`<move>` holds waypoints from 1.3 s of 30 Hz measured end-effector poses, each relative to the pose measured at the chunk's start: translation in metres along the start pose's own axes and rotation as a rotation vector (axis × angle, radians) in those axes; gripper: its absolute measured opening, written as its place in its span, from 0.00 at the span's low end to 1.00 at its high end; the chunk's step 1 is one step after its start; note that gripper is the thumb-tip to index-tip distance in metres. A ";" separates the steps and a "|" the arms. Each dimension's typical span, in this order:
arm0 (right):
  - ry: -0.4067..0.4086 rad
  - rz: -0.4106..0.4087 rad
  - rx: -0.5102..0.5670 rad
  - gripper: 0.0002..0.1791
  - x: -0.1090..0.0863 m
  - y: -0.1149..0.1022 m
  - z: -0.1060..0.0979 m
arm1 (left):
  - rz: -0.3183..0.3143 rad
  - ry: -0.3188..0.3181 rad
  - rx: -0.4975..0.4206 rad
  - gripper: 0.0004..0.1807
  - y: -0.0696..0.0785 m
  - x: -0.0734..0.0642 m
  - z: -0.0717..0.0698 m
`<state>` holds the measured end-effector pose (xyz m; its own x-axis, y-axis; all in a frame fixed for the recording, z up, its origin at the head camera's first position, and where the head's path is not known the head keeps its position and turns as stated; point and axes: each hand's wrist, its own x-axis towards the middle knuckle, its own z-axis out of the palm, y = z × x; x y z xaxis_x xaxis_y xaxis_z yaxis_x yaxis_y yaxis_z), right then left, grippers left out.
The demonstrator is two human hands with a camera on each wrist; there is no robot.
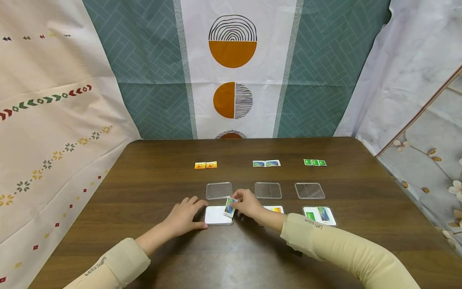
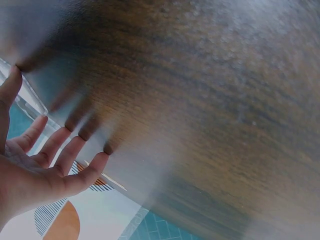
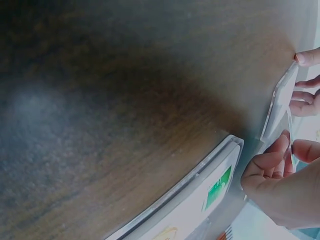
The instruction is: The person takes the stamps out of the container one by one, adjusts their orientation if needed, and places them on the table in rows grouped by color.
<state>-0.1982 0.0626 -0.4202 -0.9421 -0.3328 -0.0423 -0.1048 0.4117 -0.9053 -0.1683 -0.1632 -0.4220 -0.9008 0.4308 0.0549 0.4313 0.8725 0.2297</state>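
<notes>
A shallow clear case with a white inside point(image 1: 215, 216) lies in front of me. My left hand point(image 1: 185, 215) touches its left side, thumb at the near corner and index finger at the far one; the left wrist view shows the fingers spread. Over the case's right end, my right hand point(image 1: 248, 204) pinches a small blue-green picture card point(image 1: 229, 207) between thumb and fingers, tilted. Beside it, a second case point(image 1: 278, 209) with orange and green pictures is partly hidden by the right arm. Farther right lies a third case point(image 1: 317, 218) with green and blue-green pictures.
Behind the cases lie three clear lids: left point(image 1: 219, 190), middle point(image 1: 268, 190) and right point(image 1: 310, 191). Farther back are two orange cards point(image 1: 205, 165), two blue-green cards point(image 1: 266, 163) and three green cards point(image 1: 315, 162). Patterned curtains point(image 1: 155, 72) surround the dark wooden table point(image 1: 162, 160).
</notes>
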 end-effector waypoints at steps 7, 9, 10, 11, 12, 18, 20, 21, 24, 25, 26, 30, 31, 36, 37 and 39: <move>-0.010 0.058 0.053 0.07 0.002 -0.004 -0.005 | -0.001 -0.004 0.003 0.32 0.000 0.000 -0.001; -0.010 0.094 0.065 0.07 0.004 -0.006 -0.006 | 0.001 -0.005 0.001 0.32 0.000 0.000 -0.001; -0.007 0.114 0.065 0.07 0.004 -0.007 -0.007 | 0.002 -0.005 0.000 0.32 0.000 0.000 -0.001; -0.003 0.135 0.069 0.06 0.004 -0.008 -0.008 | 0.003 -0.005 -0.002 0.32 0.000 0.000 -0.001; 0.001 0.149 0.067 0.06 0.005 -0.009 -0.009 | 0.003 -0.006 -0.002 0.32 0.000 0.000 -0.001; 0.024 0.221 0.121 0.05 0.009 -0.015 -0.017 | 0.000 -0.005 -0.004 0.32 0.000 0.000 -0.001; 0.035 0.234 0.140 0.05 0.011 -0.017 -0.020 | 0.000 -0.006 -0.006 0.32 0.000 0.000 -0.001; 0.038 0.235 0.143 0.05 0.011 -0.017 -0.022 | -0.001 -0.007 -0.007 0.32 0.000 0.000 -0.001; 0.044 0.241 0.141 0.06 0.013 -0.019 -0.026 | -0.002 -0.010 -0.010 0.32 0.000 0.000 -0.001; 0.043 0.239 0.138 0.06 0.013 -0.019 -0.028 | -0.002 -0.011 -0.010 0.32 0.000 0.000 -0.001; 0.041 0.234 0.130 0.07 0.013 -0.019 -0.029 | -0.002 -0.012 -0.010 0.32 0.000 0.000 -0.001; 0.037 0.223 0.120 0.08 0.015 -0.022 -0.035 | -0.004 -0.014 -0.006 0.32 0.000 0.000 -0.001; 0.034 0.220 0.116 0.08 0.015 -0.023 -0.036 | -0.005 -0.013 -0.005 0.32 0.000 0.000 -0.001; 0.006 0.228 0.138 0.08 0.017 -0.027 -0.043 | -0.005 -0.013 -0.009 0.32 0.000 0.000 -0.001; -0.001 0.230 0.147 0.08 0.017 -0.027 -0.044 | -0.005 -0.013 -0.011 0.32 0.000 0.000 -0.001; -0.013 0.230 0.171 0.07 0.018 -0.026 -0.046 | -0.006 -0.015 -0.013 0.32 0.001 0.000 -0.001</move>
<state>-0.2274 0.0848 -0.3776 -0.9307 -0.2583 -0.2591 0.1675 0.3290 -0.9294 -0.1681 -0.1631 -0.4204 -0.9024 0.4291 0.0390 0.4251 0.8720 0.2426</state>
